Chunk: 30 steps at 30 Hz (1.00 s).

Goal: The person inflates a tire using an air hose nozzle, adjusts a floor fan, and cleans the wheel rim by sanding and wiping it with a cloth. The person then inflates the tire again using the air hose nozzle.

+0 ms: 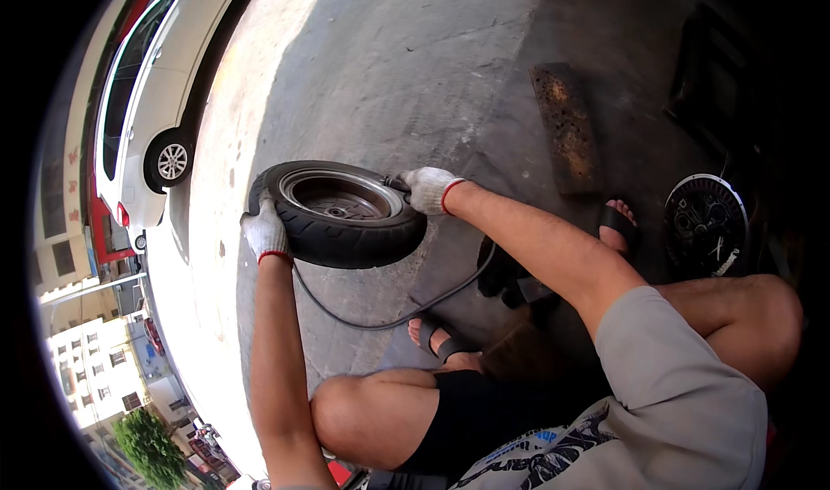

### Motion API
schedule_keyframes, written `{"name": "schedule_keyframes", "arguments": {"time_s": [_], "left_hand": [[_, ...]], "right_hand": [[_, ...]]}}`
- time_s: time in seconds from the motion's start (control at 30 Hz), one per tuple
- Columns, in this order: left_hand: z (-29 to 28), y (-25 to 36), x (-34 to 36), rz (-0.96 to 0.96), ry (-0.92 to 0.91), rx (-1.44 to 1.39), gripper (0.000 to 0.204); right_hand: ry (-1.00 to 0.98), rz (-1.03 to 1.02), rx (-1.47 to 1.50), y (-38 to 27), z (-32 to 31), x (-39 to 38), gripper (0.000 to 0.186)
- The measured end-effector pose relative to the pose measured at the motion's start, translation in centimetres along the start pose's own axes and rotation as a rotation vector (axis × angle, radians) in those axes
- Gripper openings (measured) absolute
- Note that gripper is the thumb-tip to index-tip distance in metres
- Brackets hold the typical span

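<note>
A small wheel with a black tire (350,239) and a metal rim is tilted in front of me, its hollow side facing up. My left hand (265,231), in a white knit glove, is closed on the tire's left side. On the right, my gloved right hand (430,190) is closed around a small dark piece (396,183) at the rim's edge; its kind is too small to tell. A thin dark hose (372,327) loops below the wheel, and its left end passes out of sight behind the tire.
A rusty, stained plate (566,131) lies on the concrete ground (389,75). Dark round machinery (706,225) stands by my right knee, near a dark frame (718,75). Dark tools (510,278) lie between my sandalled feet. A white car (160,84) is parked at the far left.
</note>
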<state>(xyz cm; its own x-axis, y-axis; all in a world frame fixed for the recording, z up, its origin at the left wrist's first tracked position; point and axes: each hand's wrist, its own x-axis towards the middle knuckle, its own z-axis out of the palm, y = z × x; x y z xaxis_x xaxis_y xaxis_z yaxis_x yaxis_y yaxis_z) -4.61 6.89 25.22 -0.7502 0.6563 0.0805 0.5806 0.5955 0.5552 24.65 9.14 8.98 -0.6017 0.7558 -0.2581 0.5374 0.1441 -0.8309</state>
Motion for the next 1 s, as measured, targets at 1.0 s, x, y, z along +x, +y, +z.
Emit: {"name": "schedule_keyframes", "arguments": {"time_s": [1.0], "left_hand": [[-0.3,0.7,-4.2,0.021,0.033,-0.008,0.098]], "right_hand": [[-0.088,0.017,-0.128,-2.1,0.7,2.3,0.035]]}}
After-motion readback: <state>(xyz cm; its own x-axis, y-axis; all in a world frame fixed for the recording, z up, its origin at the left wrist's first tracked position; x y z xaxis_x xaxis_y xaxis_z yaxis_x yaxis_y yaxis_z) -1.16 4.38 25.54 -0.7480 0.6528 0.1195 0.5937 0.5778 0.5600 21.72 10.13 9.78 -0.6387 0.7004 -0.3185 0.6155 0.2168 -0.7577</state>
